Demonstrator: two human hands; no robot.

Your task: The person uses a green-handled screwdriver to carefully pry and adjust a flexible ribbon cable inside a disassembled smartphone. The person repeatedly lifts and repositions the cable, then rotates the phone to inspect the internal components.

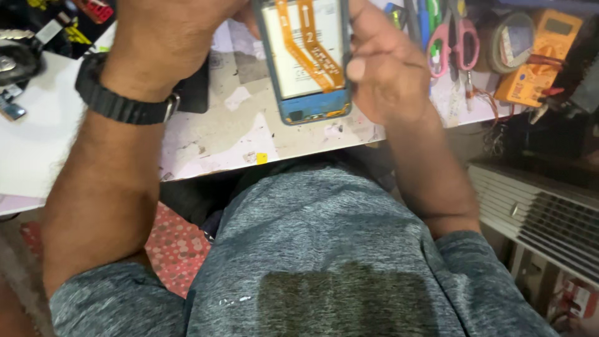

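An opened phone (306, 59) with its back cover off shows a white battery, two orange flex ribbons and a blue lower board. My right hand (387, 68) grips its right edge, thumb pressed on the frame. My left hand (165, 37) is at the phone's upper left corner, its fingers hidden at the top edge of the view. A black wristwatch (121, 103) sits on my left wrist. Both hands hold the phone above a worn white worktable (231, 134).
Pink-handled scissors (458, 40), pens, a tape roll (515, 40) and an orange multimeter (543, 59) lie at the table's right end. A black flat object (194, 90) lies near my left wrist. A white slatted appliance (536, 215) stands low right. Dark tools sit at far left.
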